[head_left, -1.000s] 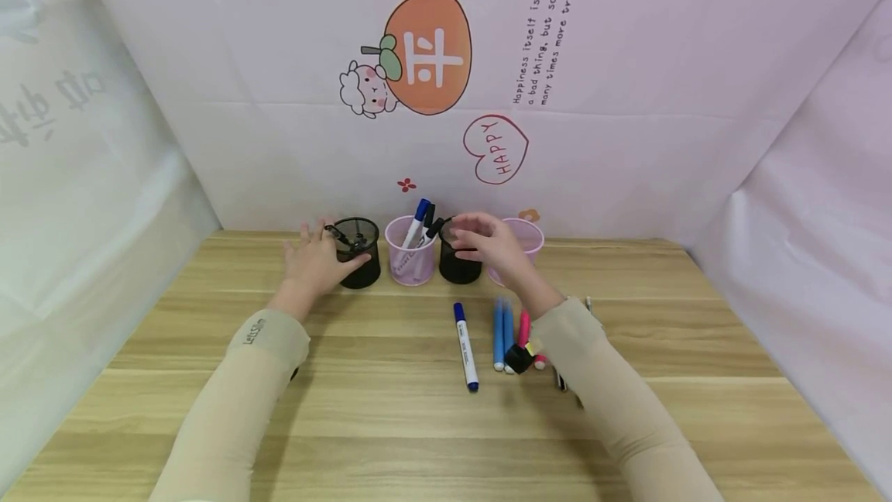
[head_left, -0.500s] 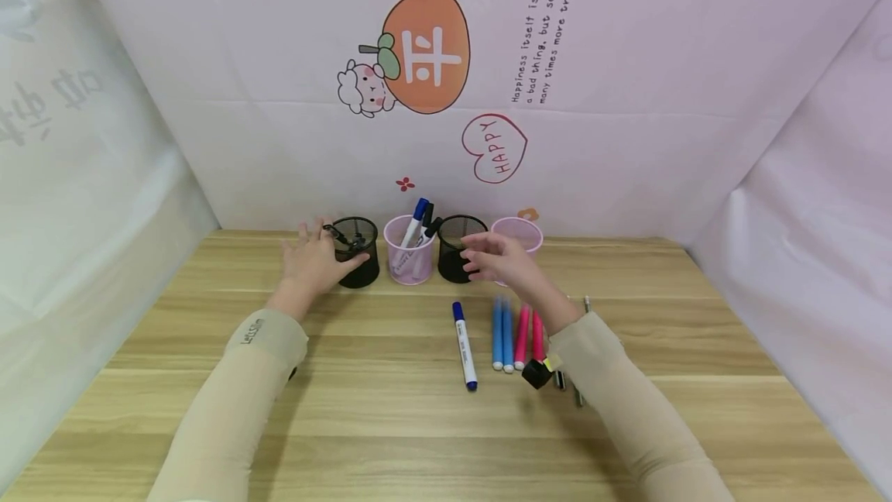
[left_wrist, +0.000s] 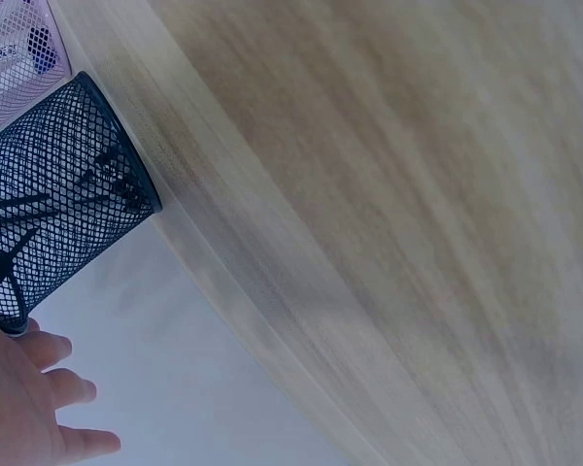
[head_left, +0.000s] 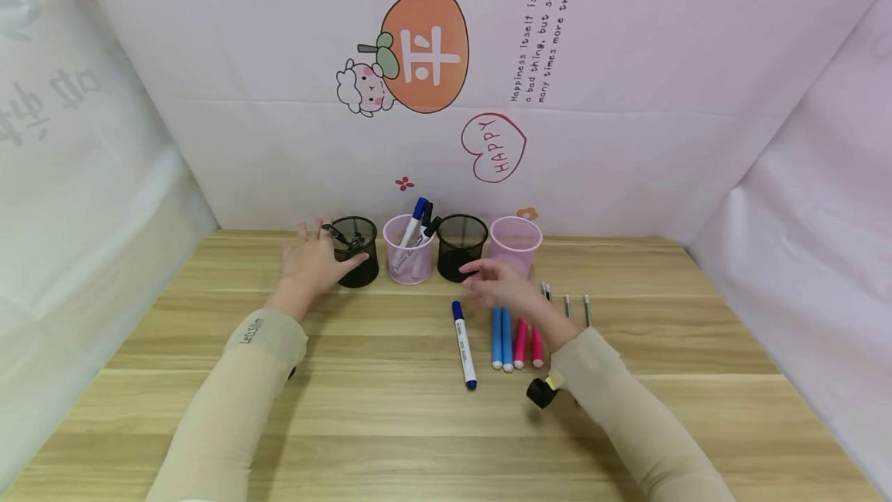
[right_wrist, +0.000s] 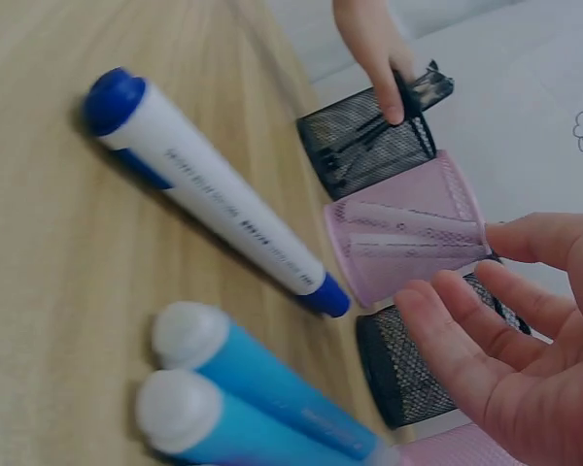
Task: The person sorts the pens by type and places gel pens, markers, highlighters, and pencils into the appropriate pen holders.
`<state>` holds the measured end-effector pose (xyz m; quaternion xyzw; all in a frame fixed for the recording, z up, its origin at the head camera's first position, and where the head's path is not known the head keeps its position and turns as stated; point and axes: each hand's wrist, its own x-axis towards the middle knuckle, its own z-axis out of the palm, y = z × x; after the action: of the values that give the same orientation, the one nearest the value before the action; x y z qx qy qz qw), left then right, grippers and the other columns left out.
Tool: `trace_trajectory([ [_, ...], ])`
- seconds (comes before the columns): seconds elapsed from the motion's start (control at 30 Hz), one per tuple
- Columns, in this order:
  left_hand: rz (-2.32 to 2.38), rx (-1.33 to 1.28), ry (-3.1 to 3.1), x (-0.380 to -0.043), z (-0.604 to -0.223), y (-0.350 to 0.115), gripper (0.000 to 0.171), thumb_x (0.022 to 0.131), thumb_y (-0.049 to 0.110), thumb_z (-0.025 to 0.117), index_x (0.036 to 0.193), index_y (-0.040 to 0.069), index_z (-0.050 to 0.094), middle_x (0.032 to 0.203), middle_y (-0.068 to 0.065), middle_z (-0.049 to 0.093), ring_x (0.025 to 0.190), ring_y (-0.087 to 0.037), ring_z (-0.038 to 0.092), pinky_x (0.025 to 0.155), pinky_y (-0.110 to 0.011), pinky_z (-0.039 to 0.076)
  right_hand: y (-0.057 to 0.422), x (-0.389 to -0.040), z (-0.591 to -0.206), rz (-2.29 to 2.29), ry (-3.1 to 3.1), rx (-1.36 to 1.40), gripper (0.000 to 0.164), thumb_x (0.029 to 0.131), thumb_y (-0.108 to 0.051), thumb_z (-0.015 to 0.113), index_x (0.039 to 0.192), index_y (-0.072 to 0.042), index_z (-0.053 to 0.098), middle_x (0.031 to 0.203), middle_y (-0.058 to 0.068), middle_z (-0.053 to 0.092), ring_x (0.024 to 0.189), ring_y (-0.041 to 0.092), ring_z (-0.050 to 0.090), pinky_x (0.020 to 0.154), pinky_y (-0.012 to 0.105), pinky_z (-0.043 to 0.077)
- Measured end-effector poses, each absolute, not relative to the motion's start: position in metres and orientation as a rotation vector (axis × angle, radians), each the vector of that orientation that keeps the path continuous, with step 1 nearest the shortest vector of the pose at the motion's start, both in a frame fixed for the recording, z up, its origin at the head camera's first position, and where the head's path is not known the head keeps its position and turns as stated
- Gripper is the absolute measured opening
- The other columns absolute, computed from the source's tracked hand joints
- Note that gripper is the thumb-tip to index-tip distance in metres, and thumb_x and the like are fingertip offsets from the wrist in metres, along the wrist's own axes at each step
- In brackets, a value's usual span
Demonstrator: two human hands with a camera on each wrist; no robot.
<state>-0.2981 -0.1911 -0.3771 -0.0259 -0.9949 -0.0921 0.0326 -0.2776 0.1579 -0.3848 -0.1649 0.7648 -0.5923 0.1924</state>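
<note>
At the left end of the row, my left hand touches a black mesh pen cup, thumb across its front and other fingers spread out straight beside it. Dark slender items stand inside that cup. My right hand hovers with relaxed fingers and nothing in them, in front of a black mesh cup and a pink mesh cup. Below it lie a blue-capped whiteboard marker, two blue felt-tip pens and two pink felt-tip pens, their far ends partly hidden by the hand.
Between the black cups stands a pink mesh cup holding whiteboard markers. Grey pencils and dark pens lie at the right, partly behind the right forearm. A printed cloth rises behind the row on the wooden table.
My right hand has drawn back from the right-hand black cup, down toward the felt-tip pens, uncovering the cups behind it. My left hand stays at the left cup.
</note>
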Motion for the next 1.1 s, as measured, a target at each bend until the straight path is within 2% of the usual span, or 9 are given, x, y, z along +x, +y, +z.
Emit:
trace_trajectory([
  [0.13,-0.282,-0.08,-3.062,-0.297,-0.377,-0.191,0.101,0.096,0.071,0.049,0.149,-0.014,0.04,0.166,-0.027,0.015,0.15,-0.055,0.005,0.112,-0.078,0.009,0.159,-0.277,-0.395,-1.608,2.144,-0.477,0.048,0.098,0.003,0.059,0.143,0.013,0.046,0.12,0.031,0.06,0.098,0.034,0.069,0.087,0.046,0.06],
  [0.23,-0.266,-0.077,-3.067,-0.297,-0.376,-0.191,0.1,0.097,0.07,0.049,0.149,-0.014,0.039,0.166,-0.027,0.015,0.15,-0.055,0.005,0.113,-0.078,0.011,0.158,-0.275,-0.398,-1.572,2.142,-0.435,0.047,0.099,0.001,0.06,0.143,0.011,0.047,0.119,0.025,0.063,0.093,0.026,0.069,0.082,0.041,0.061],
  [0.47,-0.271,-0.077,-3.063,-0.297,-0.376,-0.191,0.102,0.096,0.072,0.048,0.149,-0.014,0.039,0.166,-0.027,0.016,0.15,-0.055,0.006,0.112,-0.078,0.012,0.156,-0.27,-0.4,-1.536,2.128,-0.323,0.046,0.103,-0.005,0.06,0.145,0.008,0.047,0.12,0.022,0.06,0.092,0.026,0.069,0.081,0.041,0.062],
  [0.63,-0.278,-0.073,-3.068,-0.297,-0.376,-0.192,0.104,0.095,0.074,0.048,0.15,-0.014,0.038,0.167,-0.026,0.015,0.151,-0.054,0.005,0.113,-0.077,0.012,0.154,-0.27,-0.403,-1.544,2.102,-0.318,0.056,0.095,0.002,0.064,0.147,0.009,0.044,0.122,0.022,0.056,0.09,0.025,0.067,0.077,0.041,0.063],
  [0.9,-0.278,-0.079,-3.071,-0.297,-0.375,-0.191,0.103,0.096,0.072,0.049,0.15,-0.014,0.038,0.166,-0.027,0.015,0.15,-0.055,0.004,0.112,-0.078,0.011,0.145,-0.265,-0.404,-1.398,2.238,-0.355,0.069,0.086,0.008,0.075,0.149,0.005,0.045,0.133,0.027,0.051,0.074,0.022,0.07,0.07,0.037,0.063],
  [1.1,-0.264,-0.077,-3.072,-0.297,-0.376,-0.191,0.106,0.094,0.077,0.045,0.15,-0.013,0.039,0.167,-0.026,0.015,0.15,-0.055,0.007,0.113,-0.078,0.011,0.139,-0.263,-0.407,-1.286,2.324,-0.367,0.074,0.082,0.008,0.079,0.149,0.002,0.048,0.129,0.023,0.054,0.073,0.022,0.07,0.068,0.034,0.063],
])
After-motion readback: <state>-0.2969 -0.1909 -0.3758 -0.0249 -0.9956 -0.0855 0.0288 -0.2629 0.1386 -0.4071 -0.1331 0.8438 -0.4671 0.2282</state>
